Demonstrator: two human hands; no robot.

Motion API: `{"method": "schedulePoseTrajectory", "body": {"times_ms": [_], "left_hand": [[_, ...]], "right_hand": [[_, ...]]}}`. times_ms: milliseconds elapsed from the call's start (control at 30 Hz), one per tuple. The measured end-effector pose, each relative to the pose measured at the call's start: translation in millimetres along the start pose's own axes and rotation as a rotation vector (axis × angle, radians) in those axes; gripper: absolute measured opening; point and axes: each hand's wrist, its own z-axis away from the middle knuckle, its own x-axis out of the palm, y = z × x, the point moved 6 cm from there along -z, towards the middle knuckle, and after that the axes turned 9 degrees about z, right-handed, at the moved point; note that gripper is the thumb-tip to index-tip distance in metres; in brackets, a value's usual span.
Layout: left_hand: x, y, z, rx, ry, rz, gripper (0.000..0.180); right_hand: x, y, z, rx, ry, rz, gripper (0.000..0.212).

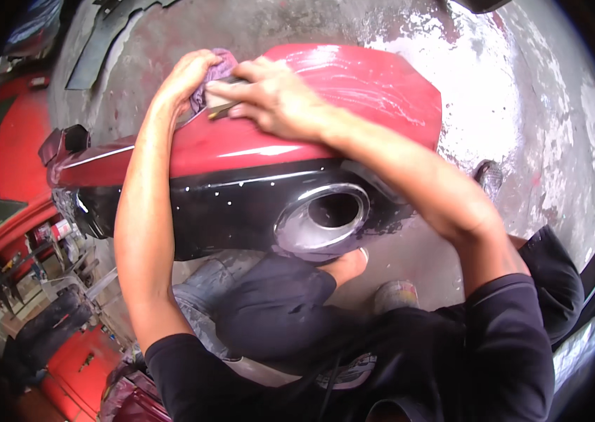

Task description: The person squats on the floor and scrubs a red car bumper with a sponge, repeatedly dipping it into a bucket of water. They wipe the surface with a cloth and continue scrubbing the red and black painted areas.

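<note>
A red car bumper (375, 88) with a black lower section (220, 211) lies across in front of me, wet, with whitish streaks on its right part. A chrome-rimmed oval exhaust tip (290, 228) sits in the black section. At the bumper's far edge my left hand (188, 76) grips a crumpled purple cloth (224, 65). My right hand (276, 98) is close beside it, with its fingers curled over a small pale block (219, 100) that has a dark, yellowish lower edge. The block rests on the red surface; my fingers partly hide it.
Grey floor with wet, glaring patches (480, 77) surrounds the bumper. A dark strip-shaped panel (97, 53) lies at the far left. Red car bodywork (20, 148), cluttered shelving and a red cabinet (83, 366) stand left. My bent legs (269, 295) are close under the bumper.
</note>
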Motion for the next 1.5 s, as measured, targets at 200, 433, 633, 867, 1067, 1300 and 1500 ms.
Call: {"method": "schedulePoseTrajectory", "body": {"times_ms": [200,433,633,867,1067,1300,1500], "left_hand": [[-8,5,-12,0.111,0.006,-0.179,0.017],[-5,-1,-5,0.024,0.046,-0.041,0.023],[5,14,-8,0.072,0.006,-0.198,0.013],[-22,-7,-7,-0.005,0.046,-0.015,0.026],[-6,3,-10,0.157,-0.013,-0.157,0.014],[-12,-3,-2,0.052,0.075,-0.118,0.019],[-15,-4,-11,0.129,0.066,-0.281,0.023]], "right_hand": [[-71,117,112,0.179,-0.048,0.363,0.046],[3,-11,-4,-0.096,0.087,0.002,0.041],[-71,110,100,0.18,-0.048,0.296,0.044],[-3,10,-6,-0.123,-0.027,-0.022,0.041],[-37,110,38,0.117,0.06,0.324,0.038],[-13,65,2,-0.073,0.0,0.12,0.045],[-20,79,9,0.06,0.115,0.177,0.041]]}}
